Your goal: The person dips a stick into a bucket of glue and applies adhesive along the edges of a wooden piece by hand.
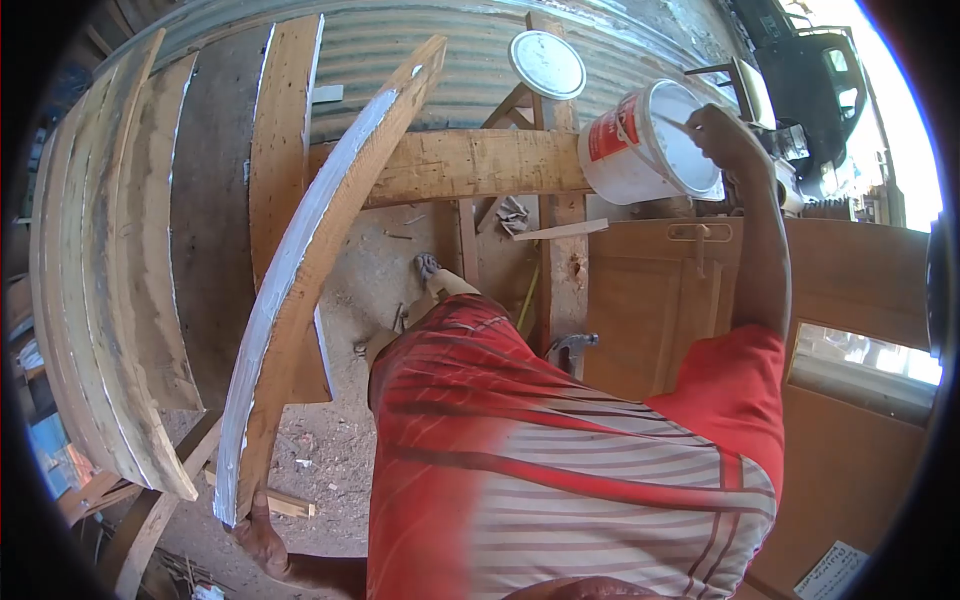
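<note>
My left hand (262, 545) is closed round the lower end of a long wooden plank (318, 245), at the bottom left. A band of wet-looking white coating runs along the plank's narrow edge, and its upper part lies across a thick wooden beam (480, 163). At the upper right, my right hand (725, 140) is closed on a thin stick-like tool (673, 123), which reaches into the mouth of a white plastic bucket (620, 165) with a red label. The tool's far end is hard to make out. White residue coats the bucket's inside.
Several planks (210, 200) with white-streaked edges stand side by side at left. A round white lid (547, 65) sits beyond the beam. A hammer (572, 350) rests near my body. Wooden door panels (650, 300) lie at right. Scraps litter the floor (330, 480).
</note>
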